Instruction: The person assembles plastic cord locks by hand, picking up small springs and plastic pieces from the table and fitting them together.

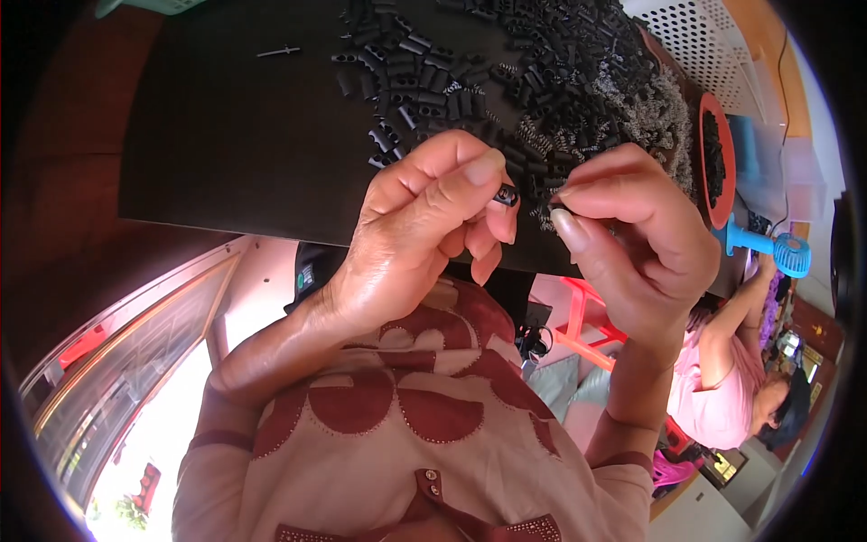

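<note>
My left hand (415,212) is closed, pinching a small black cord lock part (508,195) between thumb and forefinger. Round openings show on the end of it that faces my right hand. My right hand (646,239) is closed too, thumb tip against forefinger, around a tiny dark piece (555,207) that is mostly hidden by the fingertips. A short gap separates the two hands, which are held over the near edge of the dark table (226,154). Just beyond them lie loose black cord lock parts (415,81) with two holes each, and a heap of small metal springs (646,113).
A thin metal pin (278,51) lies at the far left of the table. On the right are a red-rimmed bowl (706,163) of black parts, a white perforated basket (700,41) and a blue handheld fan (790,256). Another person in pink (718,388) sits at right, near a red stool (582,321).
</note>
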Motion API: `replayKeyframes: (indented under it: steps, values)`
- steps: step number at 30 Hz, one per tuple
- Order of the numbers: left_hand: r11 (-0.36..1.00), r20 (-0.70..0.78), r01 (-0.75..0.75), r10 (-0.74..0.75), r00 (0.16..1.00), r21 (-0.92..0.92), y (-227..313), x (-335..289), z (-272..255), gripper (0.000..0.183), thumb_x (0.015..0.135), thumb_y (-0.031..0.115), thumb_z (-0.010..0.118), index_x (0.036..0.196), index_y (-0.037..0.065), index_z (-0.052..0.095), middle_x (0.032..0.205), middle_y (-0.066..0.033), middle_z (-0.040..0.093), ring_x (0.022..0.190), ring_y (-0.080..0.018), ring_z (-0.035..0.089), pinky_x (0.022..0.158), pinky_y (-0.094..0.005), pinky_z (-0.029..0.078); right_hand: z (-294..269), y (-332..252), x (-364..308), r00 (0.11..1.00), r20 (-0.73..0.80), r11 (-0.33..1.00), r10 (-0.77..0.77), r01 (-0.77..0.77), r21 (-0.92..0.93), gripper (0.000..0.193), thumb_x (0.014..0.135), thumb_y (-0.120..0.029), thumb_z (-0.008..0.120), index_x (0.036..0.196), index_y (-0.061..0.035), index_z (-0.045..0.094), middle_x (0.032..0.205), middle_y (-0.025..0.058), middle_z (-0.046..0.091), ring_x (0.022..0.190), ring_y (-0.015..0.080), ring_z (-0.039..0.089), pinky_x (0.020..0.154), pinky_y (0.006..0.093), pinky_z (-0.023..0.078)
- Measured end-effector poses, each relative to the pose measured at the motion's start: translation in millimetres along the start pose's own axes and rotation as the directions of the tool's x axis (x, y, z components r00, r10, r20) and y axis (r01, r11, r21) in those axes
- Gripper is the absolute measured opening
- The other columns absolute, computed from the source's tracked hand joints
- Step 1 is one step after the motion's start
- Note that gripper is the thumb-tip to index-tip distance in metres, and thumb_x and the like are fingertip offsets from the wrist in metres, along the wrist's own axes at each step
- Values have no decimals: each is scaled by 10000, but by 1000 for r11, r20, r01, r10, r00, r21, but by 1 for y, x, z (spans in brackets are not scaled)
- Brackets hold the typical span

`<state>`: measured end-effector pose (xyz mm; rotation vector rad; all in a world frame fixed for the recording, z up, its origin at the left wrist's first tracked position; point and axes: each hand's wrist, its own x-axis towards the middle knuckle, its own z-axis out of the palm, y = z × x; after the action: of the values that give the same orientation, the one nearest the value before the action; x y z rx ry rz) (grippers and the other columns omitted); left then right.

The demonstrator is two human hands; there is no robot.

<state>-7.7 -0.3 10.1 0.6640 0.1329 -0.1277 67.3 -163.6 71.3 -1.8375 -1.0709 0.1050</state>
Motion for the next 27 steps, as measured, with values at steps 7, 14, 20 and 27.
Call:
replayKeyframes:
  steps: [7, 14, 20, 27]
  values:
    - [996, 94, -19, 11, 996, 88, -3, -2, -6, 242, 1005, 248, 438, 970, 18, 505, 940, -108, 565, 677, -135, 532, 529, -266, 446, 12, 1, -7, 998, -32, 994, -46, 49, 97, 188, 755, 132, 651, 914, 42, 608, 892, 154, 618, 708, 100, 541, 569, 187, 396]
    - [989, 82, -67, 56, 995, 132, -6, -4, -5, 262, 1008, 260, 442, 988, 10, 516, 945, -100, 571, 683, -115, 536, 546, -256, 447, 22, -8, -16, 965, -112, 927, 239, -192, 323, 119, 799, 129, 641, 876, 41, 622, 854, 75, 613, 643, 16, 497, 500, 157, 346]
    - [976, 88, -99, 83, 993, 193, -9, -6, -2, 295, 1005, 292, 450, 959, 12, 530, 807, -64, 565, 630, -96, 502, 537, -229, 407, 28, -9, -18, 976, -181, 985, 119, -93, 144, 141, 769, 135, 658, 864, 38, 621, 813, 81, 612, 619, 55, 515, 497, 183, 370]
    - [922, 118, -188, 156, 981, 338, -11, -7, -2, 321, 1003, 315, 457, 919, 19, 549, 756, -33, 557, 589, -59, 451, 531, -199, 368, 40, -23, -24, 942, -258, 976, 216, -196, 100, 164, 728, 138, 674, 822, 24, 602, 759, 97, 606, 568, 115, 518, 491, 219, 400]
